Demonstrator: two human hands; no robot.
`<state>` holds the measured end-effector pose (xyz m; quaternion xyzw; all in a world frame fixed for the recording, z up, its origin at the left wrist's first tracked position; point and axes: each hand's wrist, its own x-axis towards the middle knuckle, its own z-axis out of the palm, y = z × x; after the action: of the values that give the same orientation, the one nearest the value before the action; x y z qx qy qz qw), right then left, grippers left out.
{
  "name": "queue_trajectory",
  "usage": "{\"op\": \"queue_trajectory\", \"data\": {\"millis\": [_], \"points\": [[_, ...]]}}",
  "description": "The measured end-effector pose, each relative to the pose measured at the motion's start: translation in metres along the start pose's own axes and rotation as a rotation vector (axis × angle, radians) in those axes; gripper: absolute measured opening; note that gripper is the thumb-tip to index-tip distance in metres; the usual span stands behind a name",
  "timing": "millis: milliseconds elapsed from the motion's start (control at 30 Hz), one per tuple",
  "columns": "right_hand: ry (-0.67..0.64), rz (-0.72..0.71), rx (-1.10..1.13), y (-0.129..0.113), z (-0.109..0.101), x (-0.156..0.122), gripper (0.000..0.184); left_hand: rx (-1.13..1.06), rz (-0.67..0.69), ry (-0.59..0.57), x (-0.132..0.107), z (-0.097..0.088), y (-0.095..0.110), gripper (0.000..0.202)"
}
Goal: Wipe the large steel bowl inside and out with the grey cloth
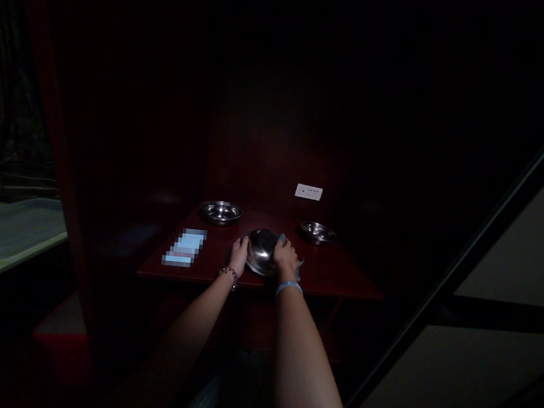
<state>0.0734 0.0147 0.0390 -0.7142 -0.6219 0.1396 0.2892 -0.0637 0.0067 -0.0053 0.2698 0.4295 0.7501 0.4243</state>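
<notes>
A shiny steel bowl (261,252) is tilted up on the dark red table (342,276), near its front edge. My left hand (239,253) grips the bowl's left rim; a bead bracelet is on that wrist. My right hand (285,258) presses a pale blue cloth (299,267) against the bowl's right side, fingers curled over it. A light blue band circles the right wrist.
Two more steel bowls rest on the table, one at back left (221,212) and one at back right (318,231). A blurred pale blue item (185,247) lies at the left. A white socket plate (308,192) is on the back wall. A pale counter (4,236) stands far left.
</notes>
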Motion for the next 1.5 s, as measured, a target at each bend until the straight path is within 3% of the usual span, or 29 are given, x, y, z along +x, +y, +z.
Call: {"op": "queue_trajectory", "data": {"millis": [133, 333, 533, 600, 833, 967, 1100, 1500], "points": [[-0.027, 0.014, -0.065, -0.008, -0.005, -0.007, 0.069, -0.002, 0.011, -0.006, 0.000, 0.000, -0.001, 0.036], [-0.124, -0.379, -0.202, -0.027, -0.017, -0.022, 0.064, -0.039, 0.014, -0.005, 0.002, -0.001, -0.003, 0.030], [-0.185, -0.571, -0.202, -0.034, -0.016, -0.028, 0.063, -0.074, 0.042, -0.035, 0.006, -0.002, -0.010, 0.035], [-0.161, -0.539, -0.184, -0.032, -0.014, -0.025, 0.062, -0.066, 0.043, -0.043, 0.007, -0.002, -0.011, 0.035], [-0.148, -0.148, -0.086, -0.014, -0.019, -0.014, 0.064, 0.005, 0.019, -0.005, 0.007, -0.002, -0.009, 0.029], [-0.113, -0.074, -0.066, -0.010, -0.021, -0.016, 0.065, 0.015, 0.012, -0.011, 0.006, -0.003, -0.006, 0.027], [-0.110, -0.126, -0.152, -0.016, -0.020, -0.018, 0.065, 0.025, 0.022, -0.013, 0.005, -0.003, -0.005, 0.032], [-0.208, -0.621, -0.224, -0.049, -0.009, -0.028, 0.062, -0.043, 0.044, -0.051, 0.008, -0.001, -0.010, 0.025]]}}
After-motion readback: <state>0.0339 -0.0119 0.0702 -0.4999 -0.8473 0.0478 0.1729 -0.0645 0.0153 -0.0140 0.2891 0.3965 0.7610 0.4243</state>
